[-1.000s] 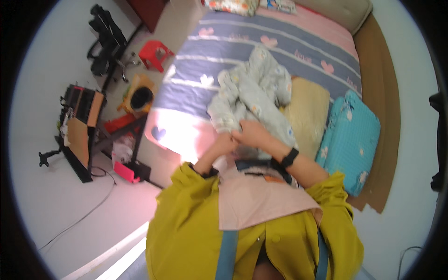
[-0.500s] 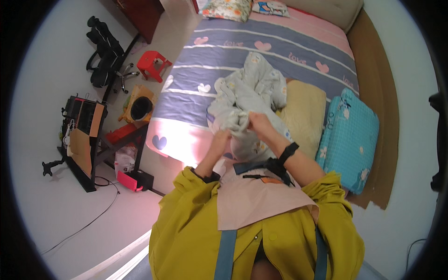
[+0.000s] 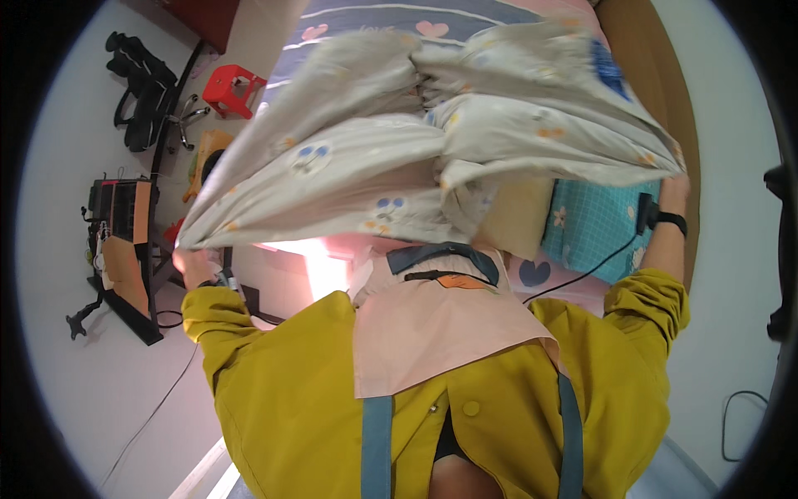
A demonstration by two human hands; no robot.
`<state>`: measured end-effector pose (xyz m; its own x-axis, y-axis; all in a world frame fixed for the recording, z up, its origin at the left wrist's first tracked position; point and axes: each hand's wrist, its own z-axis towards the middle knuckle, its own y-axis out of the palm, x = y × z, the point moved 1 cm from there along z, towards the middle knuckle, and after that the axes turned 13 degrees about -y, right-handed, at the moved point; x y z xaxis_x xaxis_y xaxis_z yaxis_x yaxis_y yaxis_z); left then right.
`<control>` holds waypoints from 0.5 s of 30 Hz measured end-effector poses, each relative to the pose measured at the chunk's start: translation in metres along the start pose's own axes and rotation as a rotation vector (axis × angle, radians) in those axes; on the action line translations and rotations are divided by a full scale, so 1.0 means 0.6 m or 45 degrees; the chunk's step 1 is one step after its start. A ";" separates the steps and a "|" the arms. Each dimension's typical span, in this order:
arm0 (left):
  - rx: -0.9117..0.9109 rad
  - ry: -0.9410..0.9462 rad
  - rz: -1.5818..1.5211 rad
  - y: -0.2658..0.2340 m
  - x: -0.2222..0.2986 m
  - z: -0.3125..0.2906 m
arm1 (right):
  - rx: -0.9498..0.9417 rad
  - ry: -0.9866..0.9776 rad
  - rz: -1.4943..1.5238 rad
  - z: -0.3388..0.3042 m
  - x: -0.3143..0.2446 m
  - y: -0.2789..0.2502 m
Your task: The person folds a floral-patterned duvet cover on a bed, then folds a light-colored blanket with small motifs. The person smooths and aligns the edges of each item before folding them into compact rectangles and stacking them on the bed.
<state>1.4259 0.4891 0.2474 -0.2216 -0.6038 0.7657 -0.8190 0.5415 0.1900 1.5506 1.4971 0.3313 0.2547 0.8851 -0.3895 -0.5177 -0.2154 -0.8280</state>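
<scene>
The bed (image 3: 366, 15) is extending beneath the work area. The pale cloth (image 3: 382, 158) is hanging spread above it (blue and orange motifs are showing on its folds). The turquoise folded bedding (image 3: 583, 223) is lying on the bed at right, the cloth partly hiding it. The beige pillow (image 3: 517, 218) is resting just left of that bedding. The red stool (image 3: 226, 86) is standing left of the bed. The left hand (image 3: 193, 266) is gripping the cloth's left end; the right hand (image 3: 674, 200) is gripping its right end.
</scene>
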 end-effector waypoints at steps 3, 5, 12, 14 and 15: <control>0.171 -0.013 0.104 -0.074 0.003 0.054 | 0.226 0.403 0.342 -0.035 -0.024 -0.049; 0.182 -0.077 0.233 -0.075 -0.026 0.089 | 0.499 0.750 0.683 -0.060 0.004 -0.035; -0.234 0.103 1.153 0.076 -0.299 0.057 | 0.288 0.862 1.017 -0.162 0.113 0.208; -0.265 0.301 1.514 0.137 -0.390 0.029 | 0.242 0.656 0.715 -0.204 0.055 0.287; -0.121 0.281 1.541 0.165 -0.411 -0.053 | 0.007 0.573 0.685 -0.197 -0.067 0.313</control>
<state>1.4163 0.7099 0.0968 -0.7085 0.4230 0.5649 -0.1047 0.7286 -0.6769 1.5399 1.3725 0.1436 0.2744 0.3990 -0.8749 -0.6708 -0.5725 -0.4714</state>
